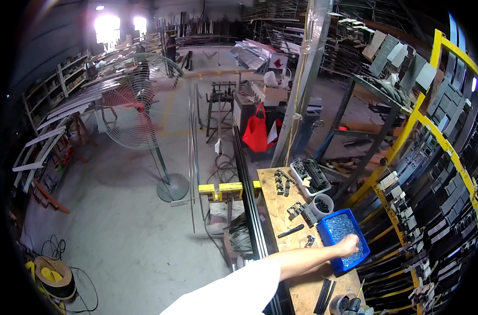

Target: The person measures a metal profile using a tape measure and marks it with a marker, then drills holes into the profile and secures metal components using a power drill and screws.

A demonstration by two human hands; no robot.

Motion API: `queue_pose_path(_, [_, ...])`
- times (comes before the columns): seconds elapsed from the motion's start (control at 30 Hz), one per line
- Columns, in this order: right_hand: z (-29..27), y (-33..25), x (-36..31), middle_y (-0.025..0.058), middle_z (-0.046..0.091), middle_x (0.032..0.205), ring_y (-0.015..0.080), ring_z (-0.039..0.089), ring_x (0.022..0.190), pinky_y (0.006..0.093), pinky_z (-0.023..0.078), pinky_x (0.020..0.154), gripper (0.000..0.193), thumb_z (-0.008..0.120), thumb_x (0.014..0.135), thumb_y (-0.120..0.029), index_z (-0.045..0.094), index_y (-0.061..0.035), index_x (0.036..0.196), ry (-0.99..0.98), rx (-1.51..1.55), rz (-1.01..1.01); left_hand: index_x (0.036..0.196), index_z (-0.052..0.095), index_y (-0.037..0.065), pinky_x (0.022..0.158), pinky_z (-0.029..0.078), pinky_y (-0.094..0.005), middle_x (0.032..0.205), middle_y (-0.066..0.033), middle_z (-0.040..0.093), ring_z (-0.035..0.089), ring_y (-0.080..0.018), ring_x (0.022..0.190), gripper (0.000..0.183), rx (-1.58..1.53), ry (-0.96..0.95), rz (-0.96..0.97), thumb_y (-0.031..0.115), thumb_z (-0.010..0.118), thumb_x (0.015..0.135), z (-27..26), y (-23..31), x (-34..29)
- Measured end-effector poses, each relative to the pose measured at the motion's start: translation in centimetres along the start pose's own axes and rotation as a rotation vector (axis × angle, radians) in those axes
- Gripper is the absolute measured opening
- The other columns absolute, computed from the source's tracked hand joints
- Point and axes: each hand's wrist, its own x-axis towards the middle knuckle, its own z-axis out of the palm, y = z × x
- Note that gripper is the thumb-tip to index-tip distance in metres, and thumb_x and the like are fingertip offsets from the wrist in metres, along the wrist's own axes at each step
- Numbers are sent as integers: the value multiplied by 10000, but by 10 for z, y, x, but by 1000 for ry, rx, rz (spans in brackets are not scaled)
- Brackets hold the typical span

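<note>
My left hand reaches across to the right, its bare forearm coming out of a white short sleeve. Its curled fingers are down in a blue plastic bin filled with small shiny bluish metal pieces, likely screws. The fingers are closed, and what they pinch is hidden. The bin stands at the right edge of a wooden workbench. Close by are a white tub of small black parts and some dark metal brackets. I do not see my right hand.
Long black profiles run along the bench's left side. A dark power tool and black strips lie at its near end. A tray of dark parts sits at the far end. A yellow rack stands right, a large fan left.
</note>
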Motion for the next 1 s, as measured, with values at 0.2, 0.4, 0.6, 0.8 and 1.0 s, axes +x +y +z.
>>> queue_pose_path(0.2, [-19,-6,-33,117,624,1076,247,612,902,364,519,801,493,744,863,-83,554,24,1305,-60,25,-33,782,648,28,462,424,-233,645,-12,549,502,-82,560,196,-1180,-184,-319,153,704,922,-28,90,-156])
queue_pose_path(0.4, [-57,-3,-78,123,635,1073,250,628,889,358,528,792,521,754,844,-91,552,28,1310,-108,18,-91,936,626,26,544,464,-234,718,-25,586,533,-106,588,139,-1540,-132,-422,153,635,990,4,109,-287])
queue_pose_path(0.6, [-95,-8,-127,128,646,1069,253,644,875,352,536,782,549,764,826,-100,550,32,1315,-175,28,-121,843,660,23,538,456,-218,726,-11,603,543,-90,606,161,-1519,108,-385,135,693,954,36,138,-405])
queue_pose_path(0.8, [-132,-18,-175,134,656,1065,256,660,861,346,544,773,578,773,807,-109,549,36,1319,-211,11,-147,865,677,-11,478,439,-203,714,-32,618,556,-91,585,156,-1406,237,-435,122,706,943,62,165,-467])
queue_pose_path(1.0, [-157,-34,-236,140,667,1061,259,676,848,340,552,763,606,783,789,-117,547,40,1324,-219,-40,-161,839,669,11,462,425,-199,686,-4,589,520,-73,547,163,-1439,98,-441,124,692,955,98,206,-530])
